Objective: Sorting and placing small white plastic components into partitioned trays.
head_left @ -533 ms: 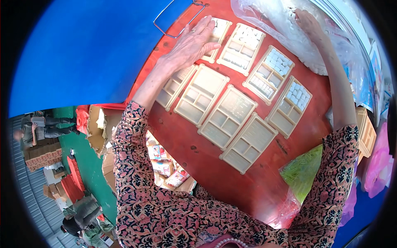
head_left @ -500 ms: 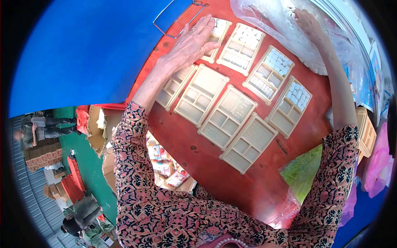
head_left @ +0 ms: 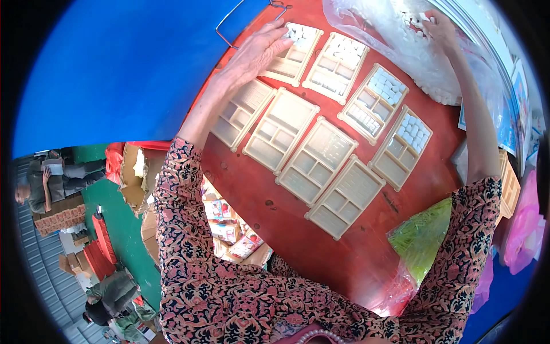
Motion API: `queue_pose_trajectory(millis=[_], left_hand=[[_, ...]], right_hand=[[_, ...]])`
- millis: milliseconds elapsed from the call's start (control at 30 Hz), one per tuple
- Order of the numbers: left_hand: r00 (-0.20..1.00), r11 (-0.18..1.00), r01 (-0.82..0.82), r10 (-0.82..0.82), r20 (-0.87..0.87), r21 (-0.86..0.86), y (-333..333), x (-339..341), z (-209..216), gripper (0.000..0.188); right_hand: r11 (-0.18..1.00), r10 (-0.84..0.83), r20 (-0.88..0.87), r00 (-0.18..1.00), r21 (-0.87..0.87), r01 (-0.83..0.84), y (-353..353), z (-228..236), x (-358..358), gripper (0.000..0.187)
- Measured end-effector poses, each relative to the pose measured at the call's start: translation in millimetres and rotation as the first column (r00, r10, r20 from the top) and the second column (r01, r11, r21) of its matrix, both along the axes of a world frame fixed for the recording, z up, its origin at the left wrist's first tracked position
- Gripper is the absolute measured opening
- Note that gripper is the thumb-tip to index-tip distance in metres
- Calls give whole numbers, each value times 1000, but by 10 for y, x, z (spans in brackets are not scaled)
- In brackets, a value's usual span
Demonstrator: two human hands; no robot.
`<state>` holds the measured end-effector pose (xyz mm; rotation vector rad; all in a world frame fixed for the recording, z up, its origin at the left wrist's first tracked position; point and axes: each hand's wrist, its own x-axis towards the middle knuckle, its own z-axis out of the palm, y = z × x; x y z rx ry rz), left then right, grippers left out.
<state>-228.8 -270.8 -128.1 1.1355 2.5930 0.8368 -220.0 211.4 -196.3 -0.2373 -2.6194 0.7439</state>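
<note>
Several cream compartment trays [head_left: 312, 163] lie in two slanting rows on a red round table. Small white blocks fill the large compartment of the far-row trays, such as the one on the right [head_left: 413, 131]; near-row trays hold none. My left hand [head_left: 252, 54] rests with fingers stretched over the left edge of the far-left tray [head_left: 306, 40], whose top compartment has a few white blocks. At the far right, my right hand [head_left: 441, 30] pinches a small white block [head_left: 424, 16] above a clear plastic bag [head_left: 395, 43] full of such blocks.
A packet of green strips [head_left: 421, 238] lies by my right forearm. A wire handle [head_left: 229, 26] stands at the far left edge beside a blue surface [head_left: 126, 74]. Below the table's left edge is a box of colourful packets [head_left: 229, 232]. Other people are off left.
My right hand has moved right over the bag and now shows a white block at its fingertips. My left hand has shifted slightly left and nearer, uncovering more of the far-left tray.
</note>
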Motion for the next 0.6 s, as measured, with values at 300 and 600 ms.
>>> queue_pose_trajectory(millis=[300,600], left_hand=[[944,980,121,-163,-288,-157,272,27,-195,51],[941,983,158,-180,-287,-98,215,-30,-212,48]], right_hand=[[-779,545,-753,367,-617,-109,291,462,-162,7],[-886,459,-848,265,-413,213,-1199,1376,161,17]])
